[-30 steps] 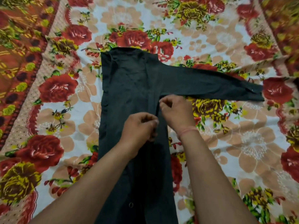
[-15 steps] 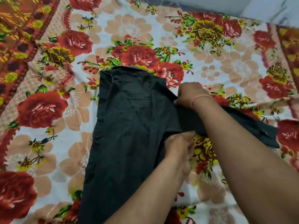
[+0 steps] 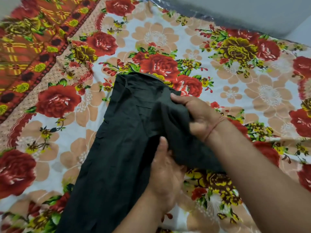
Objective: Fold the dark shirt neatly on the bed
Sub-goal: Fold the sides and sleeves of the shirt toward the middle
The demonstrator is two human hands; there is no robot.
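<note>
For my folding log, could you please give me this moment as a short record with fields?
surface: flowered bedsheet
garment: dark shirt, lying lengthwise, collar end away from the person
right hand: gripping the sleeve near the shoulder
left hand: holding the shirt's right edge below it
sleeve: partly hidden under the right arm
fold state: not finished

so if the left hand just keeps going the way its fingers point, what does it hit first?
The left hand points up and away along the shirt. It would likely meet the sleeve fold first, then the right hand gripping that fold just beyond. Depth is unclear, so it might slide under the fold instead.
</note>
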